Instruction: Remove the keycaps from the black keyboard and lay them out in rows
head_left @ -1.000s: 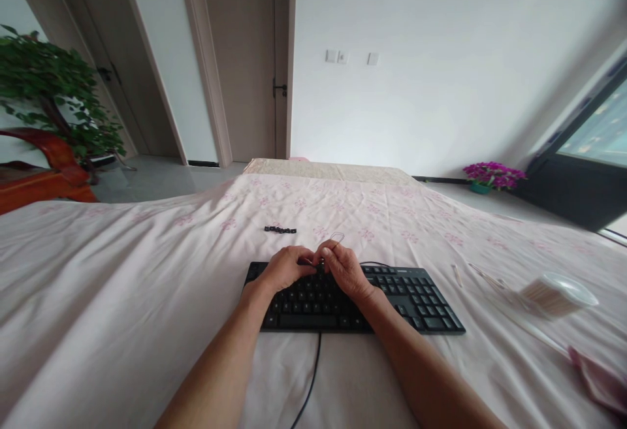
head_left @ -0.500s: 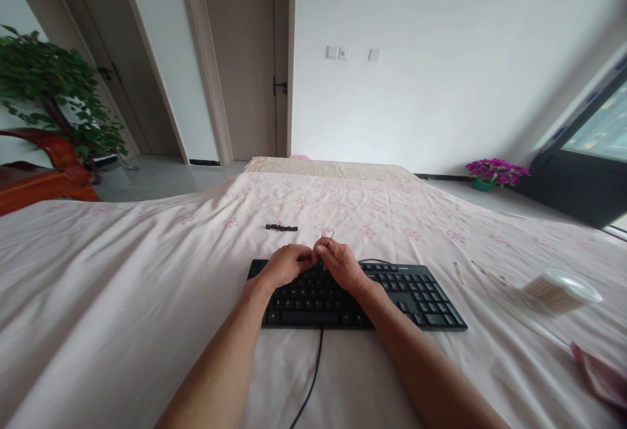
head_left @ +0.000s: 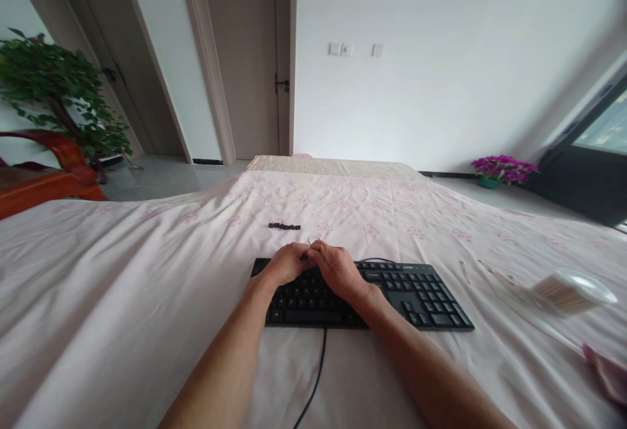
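A black keyboard [head_left: 416,295] lies on the pink flowered sheet [head_left: 122,285], its cable running toward me. Both my hands rest over its upper left keys. My right hand [head_left: 337,272] is closed in a pinch on a thin wire loop tool [head_left: 313,241] that sticks up above the fingers. My left hand [head_left: 284,264] is curled beside it, fingertips touching the keys and the right hand; what it holds, if anything, is hidden. A short row of loose black keycaps [head_left: 285,226] lies on the sheet just beyond the keyboard.
A clear tub of cotton swabs [head_left: 568,292] lies on its side at the right, with thin sticks [head_left: 492,271] near it. Pink cloth [head_left: 610,373] shows at the right edge. A leafy plant [head_left: 59,102], doors and purple flowers [head_left: 502,168] stand beyond the bed.
The wire loop in my right hand has shifted left and lower. Both hands stay on the same upper keys. The view has tilted slightly.
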{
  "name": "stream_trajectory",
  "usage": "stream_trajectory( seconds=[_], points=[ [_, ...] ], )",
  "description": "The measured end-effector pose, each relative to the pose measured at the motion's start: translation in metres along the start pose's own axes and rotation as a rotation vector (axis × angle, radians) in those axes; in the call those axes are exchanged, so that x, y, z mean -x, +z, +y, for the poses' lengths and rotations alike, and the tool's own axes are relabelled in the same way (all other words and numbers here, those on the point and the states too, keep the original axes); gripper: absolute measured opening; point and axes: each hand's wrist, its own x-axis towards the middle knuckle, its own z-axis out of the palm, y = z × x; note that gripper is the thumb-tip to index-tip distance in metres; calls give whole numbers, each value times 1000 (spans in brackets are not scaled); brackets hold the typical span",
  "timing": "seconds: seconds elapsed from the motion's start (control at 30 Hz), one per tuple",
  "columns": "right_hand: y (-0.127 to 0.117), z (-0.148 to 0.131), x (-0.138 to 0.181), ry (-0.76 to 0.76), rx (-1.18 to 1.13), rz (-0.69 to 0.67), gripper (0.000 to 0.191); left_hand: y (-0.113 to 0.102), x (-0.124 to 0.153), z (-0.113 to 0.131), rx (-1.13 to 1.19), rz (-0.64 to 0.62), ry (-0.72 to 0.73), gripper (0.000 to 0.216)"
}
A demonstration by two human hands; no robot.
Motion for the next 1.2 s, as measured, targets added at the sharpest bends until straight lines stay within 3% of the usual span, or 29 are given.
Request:
stream_trajectory(
  seconds=[0.17,0.53,0.8,1.2],
  points=[
    [-1,11,2,133,-214,115,34,-1,1,1,34,-15,49,18],
    [-2,8,5,-2,-178,35,29,1,2,2,78,-2,-7,14],
    [0,11,8,-11,-219,92,30,3,2,5,64,5,-23,11],
    [-1,13,5,2,-276,39,32,3,3,6,58,21,-29,15]
  ],
)
